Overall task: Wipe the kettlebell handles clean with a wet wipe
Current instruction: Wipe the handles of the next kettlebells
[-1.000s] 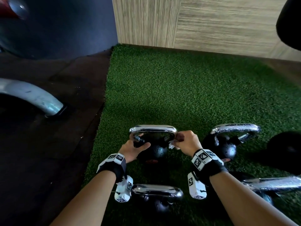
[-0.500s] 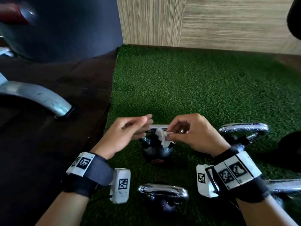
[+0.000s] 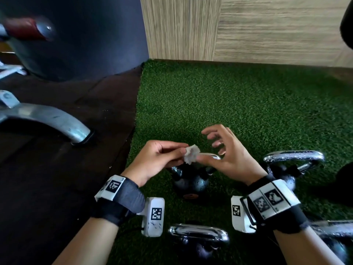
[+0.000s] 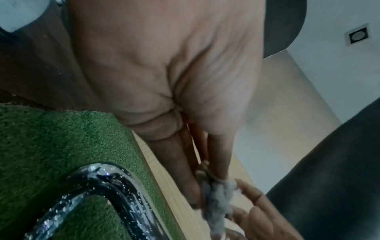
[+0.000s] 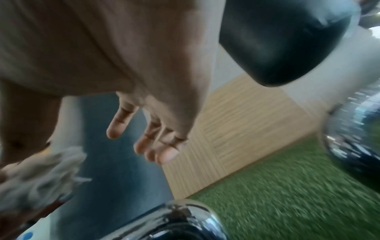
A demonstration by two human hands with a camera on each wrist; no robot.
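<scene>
- Head view: the left hand [image 3: 158,159] pinches a crumpled wet wipe [image 3: 191,154] just above a black kettlebell [image 3: 191,181] standing on green turf [image 3: 229,104]. The right hand [image 3: 229,159] is beside it, fingers loosely spread, thumb near the wipe. Three more kettlebells stand nearby.
- Left wrist view: fingers [image 4: 185,162] pressed together on the grey wipe [image 4: 216,199], a wet chrome handle [image 4: 115,191] below.
- Right wrist view: fingers [image 5: 156,146] relaxed and holding nothing; the wipe [image 5: 41,178] at lower left.
</scene>
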